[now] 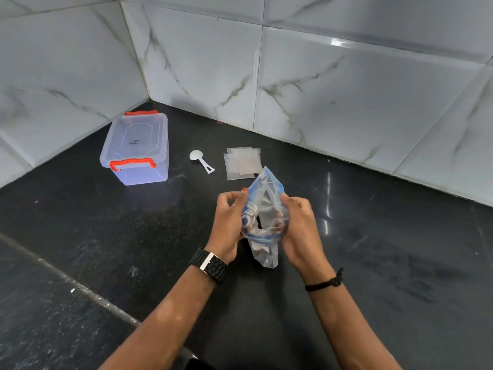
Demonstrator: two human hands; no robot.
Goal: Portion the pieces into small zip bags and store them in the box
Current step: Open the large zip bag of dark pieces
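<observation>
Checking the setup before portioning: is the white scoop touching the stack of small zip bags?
Apart. The head view shows bare black counter between the white scoop and the stack of small zip bags.

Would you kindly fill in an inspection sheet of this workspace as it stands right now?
Surface: dark speckled countertop, glossy, a few pale specks.
Job's things: blue-and-clear pouch held up between both hands; stack of small zip bags lying flat behind it; clear box with its lid on and red latches, near the corner; white scoop between box and bags.
Clutter: nothing seen.
Hands: left hand and right hand each grip a side of the pouch.
Cables: nothing seen.
Surroundings: white marbled wall tiles meeting in a corner; a black watch on the left wrist, a black cord on the right.
</observation>
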